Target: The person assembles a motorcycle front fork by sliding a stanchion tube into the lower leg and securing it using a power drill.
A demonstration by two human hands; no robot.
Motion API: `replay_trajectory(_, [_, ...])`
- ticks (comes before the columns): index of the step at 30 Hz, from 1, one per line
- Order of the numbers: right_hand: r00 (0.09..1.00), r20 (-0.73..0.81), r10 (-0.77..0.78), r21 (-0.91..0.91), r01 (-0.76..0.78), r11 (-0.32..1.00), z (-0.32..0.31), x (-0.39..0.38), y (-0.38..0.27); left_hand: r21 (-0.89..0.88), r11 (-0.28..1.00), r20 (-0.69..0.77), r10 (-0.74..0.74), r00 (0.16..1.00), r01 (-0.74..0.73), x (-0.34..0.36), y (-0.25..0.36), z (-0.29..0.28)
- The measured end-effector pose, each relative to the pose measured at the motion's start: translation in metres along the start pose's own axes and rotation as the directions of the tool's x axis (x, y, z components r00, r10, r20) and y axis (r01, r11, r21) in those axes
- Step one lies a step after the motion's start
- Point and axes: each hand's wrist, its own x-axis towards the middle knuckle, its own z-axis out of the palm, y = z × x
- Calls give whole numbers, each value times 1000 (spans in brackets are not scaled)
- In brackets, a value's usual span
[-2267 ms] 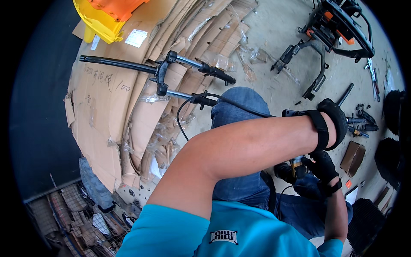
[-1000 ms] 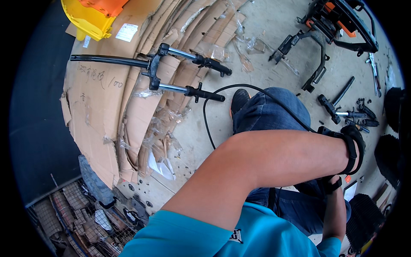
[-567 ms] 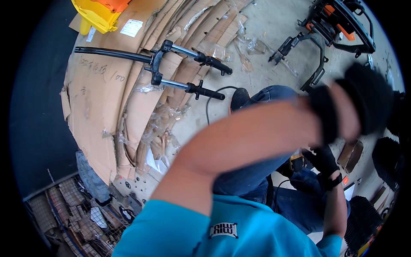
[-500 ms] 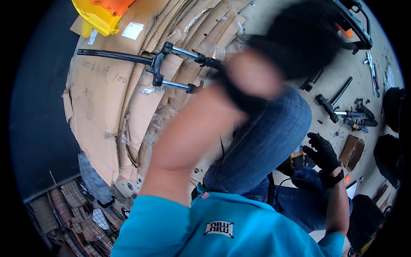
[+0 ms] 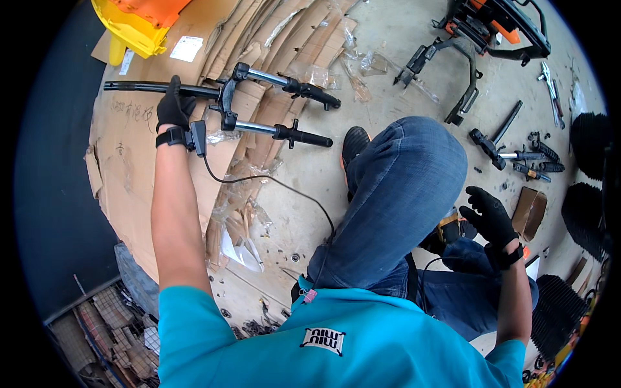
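A two-legged front fork (image 5: 228,107) lies across stacked cardboard on the left, its black steering stem pointing left and its chrome and black legs pointing right. My left hand (image 5: 174,108), in a black glove, is closed around the stem just left of the crown. A small grey box (image 5: 198,136) sits at that wrist, with a black cable running from it towards my waist. My right hand (image 5: 488,218), also black-gloved, hovers beside my knee with fingers apart and nothing in it. An open brown box (image 5: 530,215) is close to its right.
Flattened cardboard (image 5: 149,168) covers the left floor, with yellow and orange plastic parts (image 5: 139,29) on top. A black frame (image 5: 453,77) lies ahead. On the right are a smaller fork (image 5: 495,147), loose shock parts (image 5: 546,158), wrenches (image 5: 551,90) and ribbed black pieces (image 5: 585,216).
My left hand has swung from the upper right, where it was blurred, across to the fork's stem and gripped it. The black frame ahead is now uncovered. My right hand has barely moved.
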Motion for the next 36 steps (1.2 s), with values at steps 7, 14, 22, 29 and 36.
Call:
replay_trajectory(7, [998,2,60,19,-60,998,0,-3,-1,323,809,96,488,868,-491,113,16,-66])
replay_trajectory(14, [999,6,35,-23,-35,999,-7,10,-9,11,818,390,527,755,-576,72,48,-74])
replay_trajectory(22, [998,-15,-67,-51,66,997,-12,20,-21,-125,665,584,649,488,-736,-163,120,32])
replay_trajectory(29, [985,-67,-162,-106,154,982,-10,10,-13,-222,736,631,608,482,-639,-210,124,67])
replay_trajectory(36, [994,-61,-95,-118,88,989,-15,1,-24,-256,761,651,591,476,-596,-223,138,72])
